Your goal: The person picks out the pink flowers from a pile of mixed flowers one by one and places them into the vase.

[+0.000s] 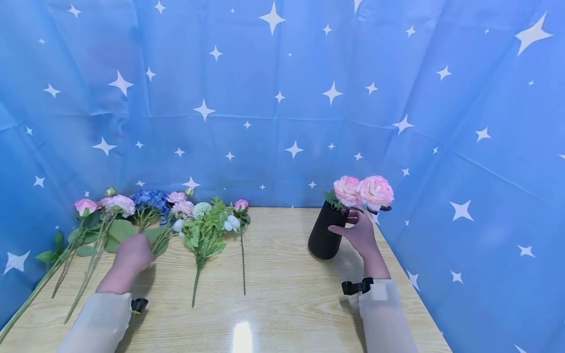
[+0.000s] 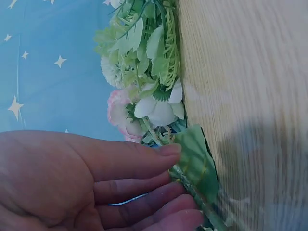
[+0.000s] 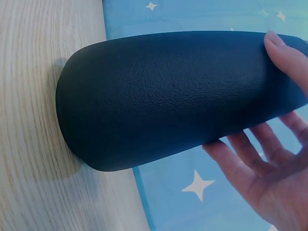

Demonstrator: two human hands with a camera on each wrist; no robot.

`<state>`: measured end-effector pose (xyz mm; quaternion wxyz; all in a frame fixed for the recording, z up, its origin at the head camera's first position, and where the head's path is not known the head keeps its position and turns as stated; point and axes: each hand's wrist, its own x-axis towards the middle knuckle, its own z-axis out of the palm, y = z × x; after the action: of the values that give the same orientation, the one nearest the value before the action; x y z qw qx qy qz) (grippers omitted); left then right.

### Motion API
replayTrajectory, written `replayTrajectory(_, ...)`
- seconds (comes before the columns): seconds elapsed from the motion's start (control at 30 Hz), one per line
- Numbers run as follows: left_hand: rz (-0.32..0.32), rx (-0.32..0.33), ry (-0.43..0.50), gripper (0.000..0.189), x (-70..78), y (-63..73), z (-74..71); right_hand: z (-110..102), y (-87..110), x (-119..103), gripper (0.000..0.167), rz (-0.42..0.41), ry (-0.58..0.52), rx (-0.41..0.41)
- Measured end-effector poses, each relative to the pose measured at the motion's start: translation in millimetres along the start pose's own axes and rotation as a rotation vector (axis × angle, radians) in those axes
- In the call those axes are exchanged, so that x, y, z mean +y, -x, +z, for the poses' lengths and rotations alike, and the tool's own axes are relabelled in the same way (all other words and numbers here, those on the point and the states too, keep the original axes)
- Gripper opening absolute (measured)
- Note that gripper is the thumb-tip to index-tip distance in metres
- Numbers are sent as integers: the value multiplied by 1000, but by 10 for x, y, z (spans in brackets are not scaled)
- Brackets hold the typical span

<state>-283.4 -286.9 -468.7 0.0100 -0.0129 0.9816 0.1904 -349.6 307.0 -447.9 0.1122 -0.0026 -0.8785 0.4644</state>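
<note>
The right grip (image 1: pixel 359 235) curls round the black vase's (image 1: pixel 324 233) upper part, right of centre in the head view, while the left grip (image 1: pixel 134 253), stretched forward at lower left, pinches a green stem (image 2: pixel 191 188).

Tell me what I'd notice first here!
Probably the two big pink flowers in the black vase, held by the right hand at the right. Then the blue flowers at the left, beyond the left hand. Behind everything hangs a blue sheet with white stars.

Off-wht sleeves (image 1: pixel 387 314), both arms; blk wrist cams (image 1: pixel 358 286); bare hands (image 1: pixel 134 252)
</note>
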Motion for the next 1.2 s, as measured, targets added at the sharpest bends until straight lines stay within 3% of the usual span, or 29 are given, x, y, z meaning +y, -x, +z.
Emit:
replayTrajectory(0.17, -43, -37, -34, 26, -48, -24, -13, 5, -10, 5, 79, 8, -6, -3)
replayTrajectory(0.5, -97, -78, -63, 27, -103, -27, 35, 2, -8, 16, 79, -1, -5, 1)
replayTrajectory(0.67, -75, -93, -82, 28, -75, -24, 23, 4, -4, 11, 76, -2, -5, 6)
replayTrajectory(0.9, -1, -57, -85, 25, -72, -62, 32, 15, -6, 0, 75, -15, 4, 14)
replayTrajectory(1.2, -5, -97, -11, 35, -40, -23, -11, 19, -12, 23, 74, -12, 0, 10)
